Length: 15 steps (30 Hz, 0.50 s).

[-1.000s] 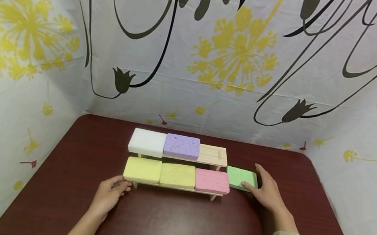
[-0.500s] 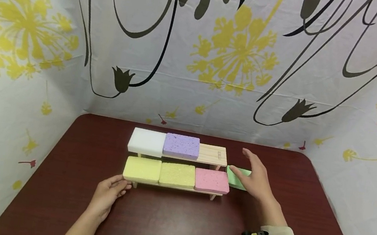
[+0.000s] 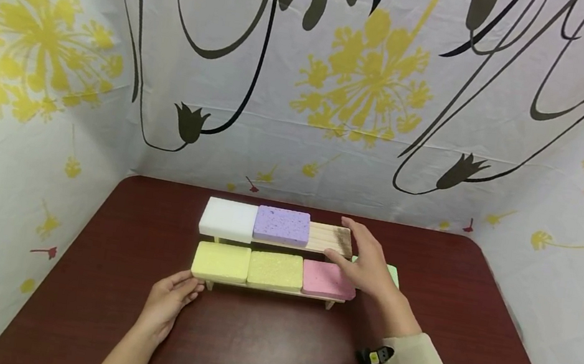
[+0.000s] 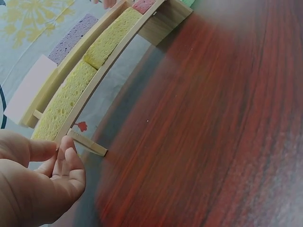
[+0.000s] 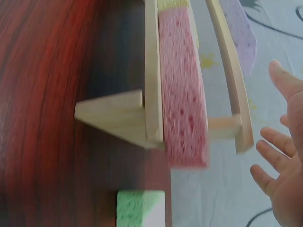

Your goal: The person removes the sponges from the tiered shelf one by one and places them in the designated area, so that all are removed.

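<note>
A two-tier wooden stand [image 3: 322, 237] holds sponges on both levels. My left hand [image 3: 166, 302] pinches the left end of its lower board, thumb and fingertips together at the corner in the left wrist view. On that board lie two yellow sponges [image 3: 221, 262] and a pink sponge [image 3: 324, 280]. A white block [image 3: 228, 220] and a purple sponge [image 3: 282, 226] sit on the upper board. Over that board's bare right end my right hand [image 3: 366, 268] reaches with fingers spread and nothing in them. Behind its wrist shows part of a green sponge [image 3: 394, 276], right of the stand.
The dark red table [image 3: 267, 348] reaches back to a patterned cloth [image 3: 282, 92], which also hangs at both sides. A thin wooden leg [image 4: 90, 142] props the stand near my left fingers. A small black device [image 3: 374, 358] is on the right wrist.
My right hand has left the green sponge, travelling left to the bare end of the upper board. The green sponge stays where it was. My left hand keeps its place.
</note>
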### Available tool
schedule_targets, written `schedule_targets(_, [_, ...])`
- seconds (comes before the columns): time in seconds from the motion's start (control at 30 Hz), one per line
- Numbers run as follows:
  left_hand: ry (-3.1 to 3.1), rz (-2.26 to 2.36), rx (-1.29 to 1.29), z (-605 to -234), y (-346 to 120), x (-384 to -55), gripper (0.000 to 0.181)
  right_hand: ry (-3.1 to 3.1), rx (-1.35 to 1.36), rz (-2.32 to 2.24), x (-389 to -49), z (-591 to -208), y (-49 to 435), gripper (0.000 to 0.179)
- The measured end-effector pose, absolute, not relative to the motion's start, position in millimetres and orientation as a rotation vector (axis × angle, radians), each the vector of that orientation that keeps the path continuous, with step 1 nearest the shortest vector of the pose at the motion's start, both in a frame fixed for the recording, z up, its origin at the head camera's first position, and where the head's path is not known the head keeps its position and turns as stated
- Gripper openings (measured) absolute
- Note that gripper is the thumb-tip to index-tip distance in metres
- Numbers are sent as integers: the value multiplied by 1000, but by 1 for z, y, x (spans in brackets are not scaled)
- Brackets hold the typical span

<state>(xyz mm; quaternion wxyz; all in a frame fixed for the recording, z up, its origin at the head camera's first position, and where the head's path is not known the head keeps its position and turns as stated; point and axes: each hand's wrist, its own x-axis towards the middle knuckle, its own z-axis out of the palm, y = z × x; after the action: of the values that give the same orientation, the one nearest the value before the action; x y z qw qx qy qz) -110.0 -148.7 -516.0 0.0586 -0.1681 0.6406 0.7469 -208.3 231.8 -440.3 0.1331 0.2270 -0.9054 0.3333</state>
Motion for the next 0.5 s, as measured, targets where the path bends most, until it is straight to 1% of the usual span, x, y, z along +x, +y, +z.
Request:
schedule_targets(0.2, [1911,2282,-517,-516,-148,-111,44,-2628,710,926,-213,-437,212,78])
schedule_targets(0.5, [1864,2316,-503,-515,-149,-108,48,-2702,687,903,-216,-437,195,81])
